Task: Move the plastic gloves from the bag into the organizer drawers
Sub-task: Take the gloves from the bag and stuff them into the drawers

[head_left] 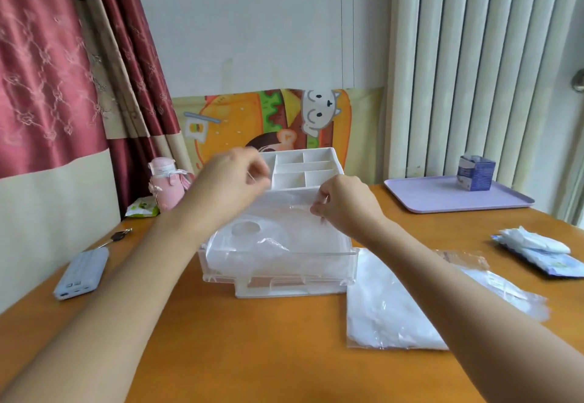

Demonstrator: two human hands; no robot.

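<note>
Wooden table (252,355) holds organizer (303,168), bag (385,314), tray (436,197); hands (234,178) (344,203) pinch glove (284,213).

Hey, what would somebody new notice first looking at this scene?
At centre, the left hand and right hand pinch a thin clear plastic glove above the open drawer of a white organizer. Behind it, a bright burger cartoon poster sits against the wall. A flat clear bag lies on the orange table to the right.
</note>
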